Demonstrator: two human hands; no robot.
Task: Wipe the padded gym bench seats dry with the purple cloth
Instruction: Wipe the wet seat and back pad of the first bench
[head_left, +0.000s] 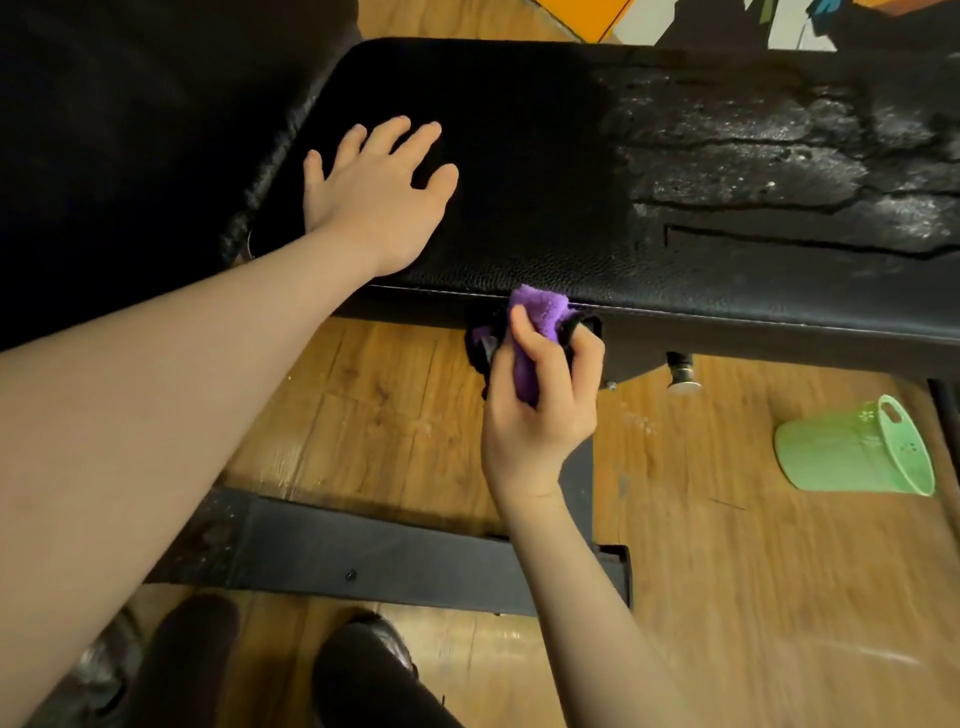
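Now our right hand (537, 410) has its grip curled round the bunched purple cloth (535, 332), pressing it against the front edge of the black padded surface (545, 208). Our left hand (376, 200) lies flat on that pad, fingers spread. Rightward the padding looks cracked and worn. A green cup (857, 454) lies tipped on the wooden floor (753, 597).

Dim warm indoor light, glare on cracked bench pad (779, 156) at right, left side near black, wide-angle edge warp, slight blur
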